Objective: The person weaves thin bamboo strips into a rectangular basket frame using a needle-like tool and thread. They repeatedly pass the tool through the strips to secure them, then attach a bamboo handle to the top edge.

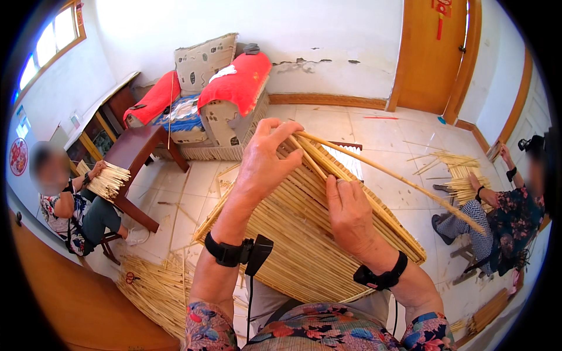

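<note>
Well beyond your fingertips stands an armchair [219, 96] draped with red cloths [240, 79] and a patterned cushion [202, 58]. To the far left of your left wrist, a seated person [70, 205] holds a bundle of straw [108, 180] beside a dark wooden table [137, 149]. Down by your left elbow, loose straw [155, 289] lies heaped on the tiled floor [380, 131]. Off to the right of your right wrist, another seated person [509, 213] works over more stalks [462, 172]. A wooden door [433, 52] stands far ahead.

Your two hands, left [263, 161] and right [349, 210], one straw mat [304, 245], two seated co-workers [70, 205] [515, 205], one armchair [205, 99], one wooden door [430, 52], two wrist straps [225, 253]
</note>
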### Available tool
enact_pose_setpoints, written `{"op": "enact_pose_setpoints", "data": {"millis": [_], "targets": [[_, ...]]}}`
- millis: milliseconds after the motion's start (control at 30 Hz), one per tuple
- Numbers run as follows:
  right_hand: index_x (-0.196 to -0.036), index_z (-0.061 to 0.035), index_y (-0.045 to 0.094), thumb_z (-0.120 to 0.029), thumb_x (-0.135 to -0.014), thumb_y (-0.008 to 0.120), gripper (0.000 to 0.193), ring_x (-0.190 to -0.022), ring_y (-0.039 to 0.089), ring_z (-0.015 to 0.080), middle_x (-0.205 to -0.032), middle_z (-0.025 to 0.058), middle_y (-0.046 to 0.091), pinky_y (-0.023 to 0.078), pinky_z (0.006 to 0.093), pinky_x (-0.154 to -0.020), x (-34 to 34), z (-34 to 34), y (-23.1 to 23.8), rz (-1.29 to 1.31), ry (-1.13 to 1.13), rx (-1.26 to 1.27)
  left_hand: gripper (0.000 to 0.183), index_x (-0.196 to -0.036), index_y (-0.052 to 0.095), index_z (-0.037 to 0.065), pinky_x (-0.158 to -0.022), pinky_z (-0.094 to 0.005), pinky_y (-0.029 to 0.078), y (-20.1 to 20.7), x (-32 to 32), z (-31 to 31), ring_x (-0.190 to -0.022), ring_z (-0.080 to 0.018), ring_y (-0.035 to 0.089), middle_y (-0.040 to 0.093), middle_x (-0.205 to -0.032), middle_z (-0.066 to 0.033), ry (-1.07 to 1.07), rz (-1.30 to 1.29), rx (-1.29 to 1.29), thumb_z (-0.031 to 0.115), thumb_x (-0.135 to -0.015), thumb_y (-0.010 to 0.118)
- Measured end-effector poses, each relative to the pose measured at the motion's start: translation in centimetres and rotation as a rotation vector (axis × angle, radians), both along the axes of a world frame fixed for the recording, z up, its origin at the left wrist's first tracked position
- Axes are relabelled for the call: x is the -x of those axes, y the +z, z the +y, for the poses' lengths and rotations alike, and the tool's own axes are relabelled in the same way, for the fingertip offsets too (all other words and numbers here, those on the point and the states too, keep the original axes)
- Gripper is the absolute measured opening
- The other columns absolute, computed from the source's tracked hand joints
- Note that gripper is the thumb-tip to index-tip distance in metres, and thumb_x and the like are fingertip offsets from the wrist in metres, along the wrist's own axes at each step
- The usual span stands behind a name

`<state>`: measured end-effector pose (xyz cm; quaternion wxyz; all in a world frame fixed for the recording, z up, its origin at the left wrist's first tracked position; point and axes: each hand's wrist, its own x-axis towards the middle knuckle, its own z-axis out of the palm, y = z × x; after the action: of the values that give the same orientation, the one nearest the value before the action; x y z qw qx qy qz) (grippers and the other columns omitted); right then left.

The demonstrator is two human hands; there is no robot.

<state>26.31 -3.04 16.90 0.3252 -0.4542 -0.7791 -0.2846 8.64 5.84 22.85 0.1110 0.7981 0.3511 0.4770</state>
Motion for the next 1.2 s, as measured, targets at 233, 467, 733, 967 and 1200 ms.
{"op": "enact_pose_setpoints", "data": {"millis": [233,467,733,967,1200], "targets": [[-0.111,0.0117,0.057,-0.004,-0.075,0.054,0.039,-0.078,0.053,0.0247,-0.084,0.0123,0.051,0.047,0.0318,-0.066,0.1,0.1,0.1,-0.017,-0.041,-0.008,0.032,-0.11,0.063,0.008,-0.083,-0.0346,0.049,-0.5,0.7,1.0,-0.096,-0.0292,0.059,0.052,-0.114,-0.0142,-0.117,-0.008,0.01,0.009,-0.079,0.07],[-0.11,0.0092,0.059,-0.004,-0.076,0.055,0.036,-0.08,0.053,0.0243,-0.089,0.0135,0.053,0.047,0.0328,-0.069,0.0,0.5,-0.1,-0.058,-0.096,-0.068,0.027,-0.109,0.063,0.008,-0.08,-0.036,0.05,-0.8,1.0,1.8,-0.094,-0.0301,0.06,0.053,-0.113,-0.0149,-0.12,0.062,-0.038,0.009,-0.082,0.068],[-0.12,0.0092,0.054,0.004,-0.078,0.056,0.043,-0.086,0.055,0.0277,-0.1,0.0179,0.051,0.05,0.0344,-0.078,-0.4,1.3,-0.8,0.047,-0.044,-0.049,0.027,-0.108,0.064,0.005,-0.084,-0.0352,0.049,-2.0,0.9,2.7,-0.097,-0.0293,0.059,0.056,-0.11,-0.0135,-0.04,0.089,-0.095,0.008,-0.081,0.069],[-0.125,0.0101,0.051,0.004,-0.078,0.056,0.048,-0.091,0.056,0.0288,-0.118,0.023,0.051,0.051,0.0347,-0.081,-0.5,1.0,0.2,0.013,-0.054,-0.09,0.026,-0.107,0.065,0.008,-0.081,-0.038,0.05,-2.4,0.8,2.8,-0.094,-0.0327,0.06,0.055,-0.109,-0.0158,-0.042,0.063,-0.127,0.012,-0.082,0.07],[-0.118,0.0062,0.059,0.0,-0.077,0.058,0.041,-0.093,0.057,0.0254,-0.112,0.0161,0.059,0.048,0.0377,-0.086,-0.2,0.9,0.1,0.013,-0.143,0.013,0.027,-0.107,0.065,0.008,-0.081,-0.0373,0.051,-2.6,0.6,2.6,-0.094,-0.0336,0.06,0.056,-0.11,-0.0174,-0.049,0.016,-0.09,0.012,-0.081,0.071]]}}
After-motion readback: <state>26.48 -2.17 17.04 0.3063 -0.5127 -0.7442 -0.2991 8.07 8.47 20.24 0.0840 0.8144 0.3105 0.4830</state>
